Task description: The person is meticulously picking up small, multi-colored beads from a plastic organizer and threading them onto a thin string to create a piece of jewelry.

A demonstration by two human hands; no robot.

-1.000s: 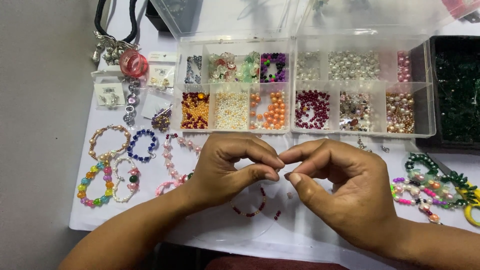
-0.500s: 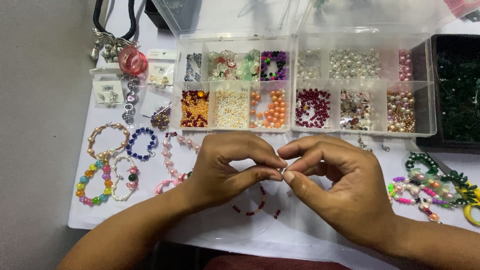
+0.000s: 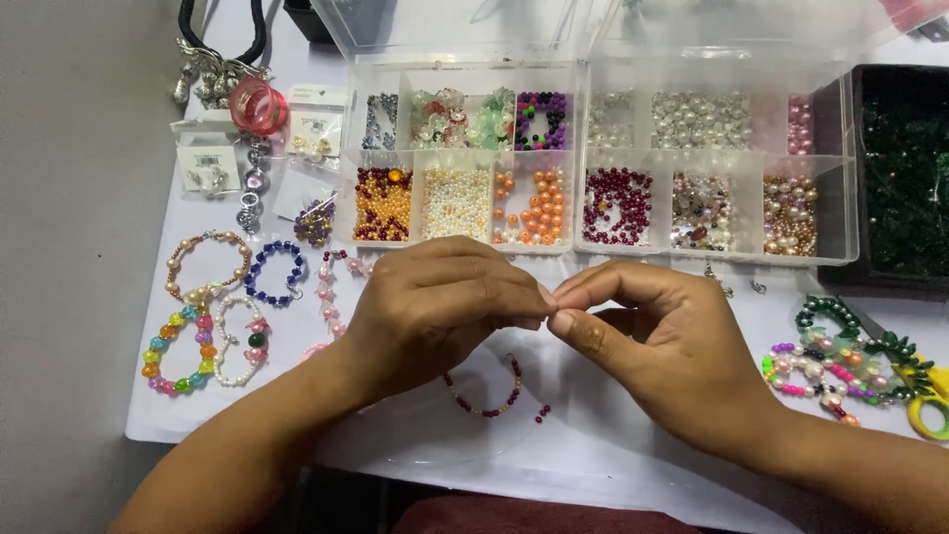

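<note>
Head view, looking down. The left hand (image 3: 435,311) and the right hand (image 3: 672,346) are meeting fingertip to fingertip above a white sheet (image 3: 593,465) that is covering the grey counter (image 3: 69,297). Each grip is pinching closed, thumb against forefinger; whatever is being held at the pinch is too small to make out. Directly beneath the hands a dark red beaded strand (image 3: 489,396) is lying curved on the sheet, with 2 loose beads just beside its right end.

Edges and open room: the near edge of the sheet is running under both forearms, and its left edge is lying just beyond a rainbow bead bracelet (image 3: 178,351). Close behind the hands a clear compartment box (image 3: 593,163) is standing, holding sorted beads, including orange beads (image 3: 534,208) and dark red beads (image 3: 618,203). A blue bead bracelet (image 3: 275,272) and a pearl bracelet (image 3: 206,262) are occupying the left side. A heap of green and pink bracelets (image 3: 850,361) is crowding the right side. The barest stretch of sheet is lying between the hands and the near edge.
</note>
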